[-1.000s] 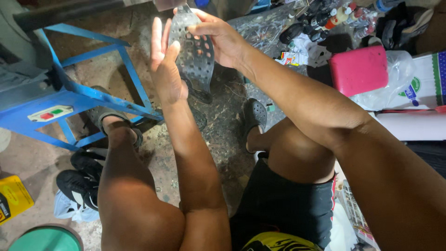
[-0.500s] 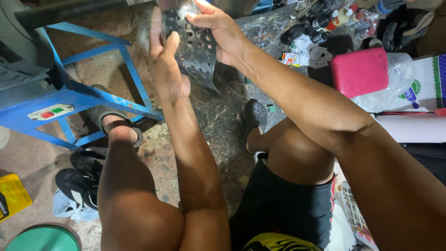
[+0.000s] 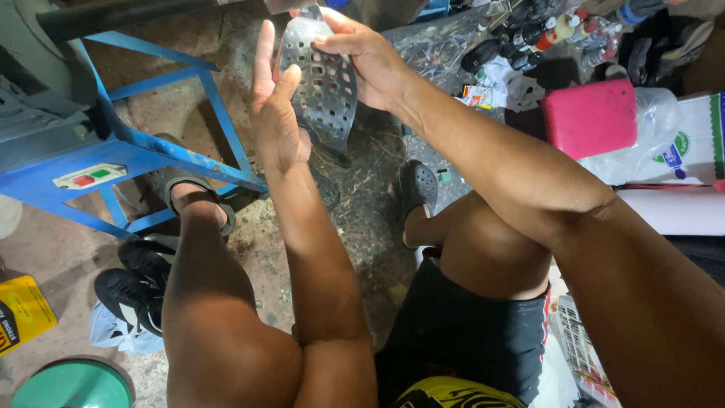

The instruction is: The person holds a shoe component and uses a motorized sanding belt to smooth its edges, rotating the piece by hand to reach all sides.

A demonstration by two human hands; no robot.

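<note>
A dark grey perforated shoe insole (image 3: 326, 91) is held up in front of me, above the stained floor. My right hand (image 3: 362, 57) grips its upper right edge with curled fingers. My left hand (image 3: 273, 113) lies flat against its left side, fingers straight and pointing up, thumb pressed on the insole's face. Both forearms reach forward over my bare knees. The insole's top end runs out of the frame.
A blue metal machine stand (image 3: 121, 147) with a switch box stands at the left. My feet wear dark perforated clogs (image 3: 418, 189). Black shoes (image 3: 132, 283) lie at lower left, beside a yellow can (image 3: 23, 313) and green lid (image 3: 72, 385). A pink box (image 3: 589, 117), bottles and bags crowd the right.
The insole has been lifted slightly and turned so its face shows more fully. My left hand has slid from behind it onto its left side.
</note>
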